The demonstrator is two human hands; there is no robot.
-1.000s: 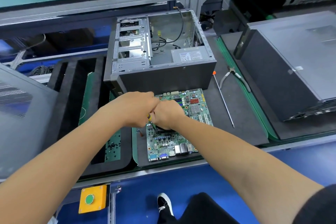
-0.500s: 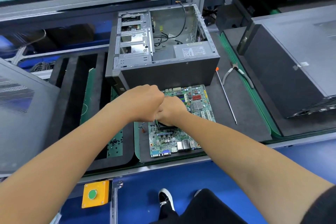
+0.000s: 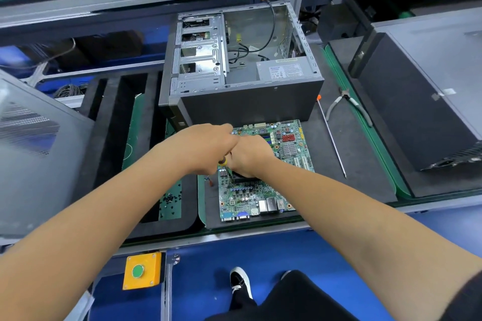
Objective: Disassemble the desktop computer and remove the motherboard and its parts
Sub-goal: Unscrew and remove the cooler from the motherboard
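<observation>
Nearest you, below the bench edge, a yellow button box with a green button sits on the frame, and your shoe shows on the blue floor.

On the dark mat lies the motherboard, flat, its port row toward you. Both your hands meet over its middle. Your left hand is curled in a fist round a screwdriver; only a bit of the yellow and black handle shows under the fist, with the shaft running down toward the board. Your right hand touches the left and is curled down over a black cooler on the board, gripping its top; most of the cooler is hidden beneath it.

Left of the board, small black screws lie scattered on a green strip. Right of it, a long thin rod with an orange tip lies on the mat, and pliers lie just beyond, near the mat's green edge.

Just behind the board stands the open case, its side off, with the drive cage on the left, loose cables inside and the power supply at the near right corner. A closed case sits well to the right, and a grey panel leans at far left.
</observation>
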